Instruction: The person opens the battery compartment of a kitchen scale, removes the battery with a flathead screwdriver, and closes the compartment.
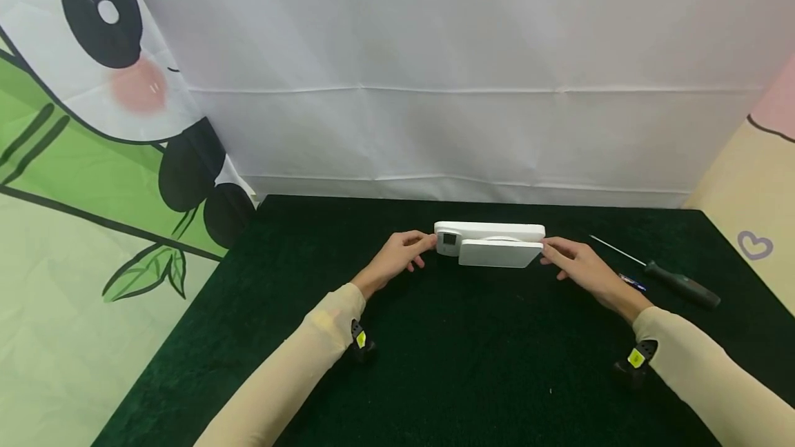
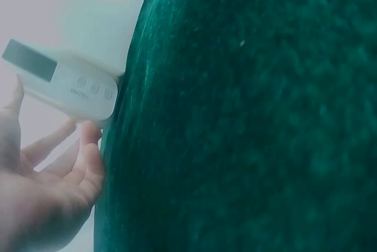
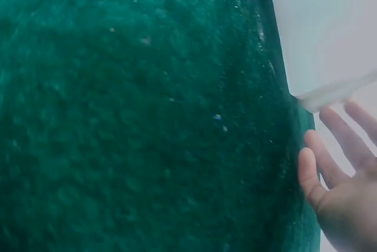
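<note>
A white kitchen scale (image 1: 491, 230) stands tilted up on the far part of the table, between both hands. Its small grey display (image 2: 30, 60) and a row of buttons are at its left end, beside a flat square weighing plate (image 3: 330, 34). My left hand (image 1: 397, 254) pinches the left end, thumb at the display side and other fingers at the edge. At the opposite end, my right hand (image 1: 580, 264) grips the scale between thumb and forefinger, its other fingers spread below the edge.
Right of the right hand lies a screwdriver (image 1: 683, 286) with a dark handle, its shaft pointing away. A small blue item (image 1: 632, 282) sits beside it, partly behind the right wrist. Dark green cloth (image 1: 472, 364) covers the table; a white sheet (image 1: 435, 88) hangs behind.
</note>
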`<state>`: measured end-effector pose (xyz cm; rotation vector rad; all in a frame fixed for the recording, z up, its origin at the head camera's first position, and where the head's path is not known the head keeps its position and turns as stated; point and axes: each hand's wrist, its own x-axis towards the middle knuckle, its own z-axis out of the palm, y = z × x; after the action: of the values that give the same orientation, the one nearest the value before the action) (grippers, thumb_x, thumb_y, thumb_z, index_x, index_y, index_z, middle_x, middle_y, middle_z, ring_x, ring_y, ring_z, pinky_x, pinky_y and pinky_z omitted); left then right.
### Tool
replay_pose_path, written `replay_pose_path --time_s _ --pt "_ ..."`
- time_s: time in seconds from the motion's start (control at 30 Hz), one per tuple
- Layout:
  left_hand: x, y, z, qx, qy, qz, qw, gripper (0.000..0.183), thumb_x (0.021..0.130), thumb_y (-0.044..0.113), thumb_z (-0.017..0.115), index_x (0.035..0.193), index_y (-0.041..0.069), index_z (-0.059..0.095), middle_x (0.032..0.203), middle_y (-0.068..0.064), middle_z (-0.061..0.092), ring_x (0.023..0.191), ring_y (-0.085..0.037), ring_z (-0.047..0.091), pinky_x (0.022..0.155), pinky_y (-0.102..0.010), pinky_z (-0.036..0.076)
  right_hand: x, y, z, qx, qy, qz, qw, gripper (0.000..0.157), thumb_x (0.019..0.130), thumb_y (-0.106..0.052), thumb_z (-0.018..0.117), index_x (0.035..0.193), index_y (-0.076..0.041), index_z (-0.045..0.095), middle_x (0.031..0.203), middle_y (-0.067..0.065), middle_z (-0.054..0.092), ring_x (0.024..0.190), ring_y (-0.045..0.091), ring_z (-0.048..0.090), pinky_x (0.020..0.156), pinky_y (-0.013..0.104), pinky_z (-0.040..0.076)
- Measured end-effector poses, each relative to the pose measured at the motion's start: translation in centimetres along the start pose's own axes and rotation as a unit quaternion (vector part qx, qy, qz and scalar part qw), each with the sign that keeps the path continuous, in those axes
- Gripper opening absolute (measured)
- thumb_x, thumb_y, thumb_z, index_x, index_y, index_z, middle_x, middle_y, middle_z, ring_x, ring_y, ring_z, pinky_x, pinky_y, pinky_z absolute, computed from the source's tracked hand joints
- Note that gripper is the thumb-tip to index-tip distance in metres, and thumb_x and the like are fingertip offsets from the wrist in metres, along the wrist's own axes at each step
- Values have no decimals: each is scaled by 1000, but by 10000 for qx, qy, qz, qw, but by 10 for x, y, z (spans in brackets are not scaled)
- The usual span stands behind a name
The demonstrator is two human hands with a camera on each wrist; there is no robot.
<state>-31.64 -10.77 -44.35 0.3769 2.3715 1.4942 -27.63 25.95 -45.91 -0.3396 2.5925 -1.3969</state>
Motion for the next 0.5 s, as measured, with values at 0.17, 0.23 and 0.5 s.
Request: replay_pose_path --time_s 0.17,0.23,0.5 --pt "1 2 7 -52 280 179 9994 38 99 51 49 123 23 54 122 -8 66 84 -24 67 69 -31 51 2 4 4 170 220 -160 9995 56 103 -43 43 145 -7 36 139 28 49 120 41 54 80 35 52" --pt "4 0 9 -20 390 218 9990 36 99 53 49 121 25 53 120 -7 66 80 -21 67 66 -30 50 2 4 5 243 255 -195 9992 55 103 -42 46 146 -9 36 140 28 49 120 41 54 81 35 52" --pt "6 7 16 -41 670 42 9977 30 100 50 48 118 26 53 120 -10 67 69 -18 66 59 -27 48 0 4 9 205 354 -122 9991 57 100 -44 51 145 -13 38 144 25 47 125 44 51 81 34 49"
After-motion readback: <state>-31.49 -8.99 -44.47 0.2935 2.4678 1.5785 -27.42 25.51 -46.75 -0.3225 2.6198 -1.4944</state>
